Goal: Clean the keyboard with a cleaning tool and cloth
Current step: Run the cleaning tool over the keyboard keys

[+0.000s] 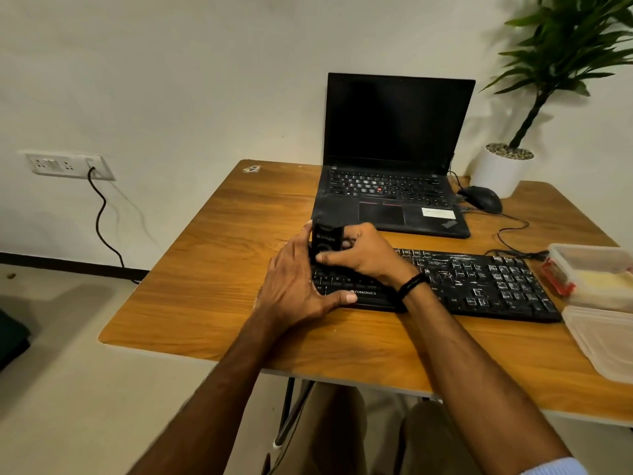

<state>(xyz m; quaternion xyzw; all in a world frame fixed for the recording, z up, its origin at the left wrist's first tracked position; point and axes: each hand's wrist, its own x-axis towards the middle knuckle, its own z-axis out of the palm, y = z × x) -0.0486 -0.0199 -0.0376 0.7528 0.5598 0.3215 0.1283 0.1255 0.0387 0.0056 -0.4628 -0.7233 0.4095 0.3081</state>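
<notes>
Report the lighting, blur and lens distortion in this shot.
Head view: warm, dim light, corners darkened; wide-angle distortion bows the table edge; the laptop screen is black, without glare; the plant casts a soft shadow on the wall; the black tool held in the right hand is slightly blurred, its label unreadable, while the brand print on the keyboard reads sharp.

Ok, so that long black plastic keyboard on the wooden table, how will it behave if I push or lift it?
The long black plastic keyboard probably slides easily: it lies flat on the smooth wooden table. It likely lifts stiffly, as one rigid slab, and fairly light. The black cable behind it, if attached, may tug.
</notes>
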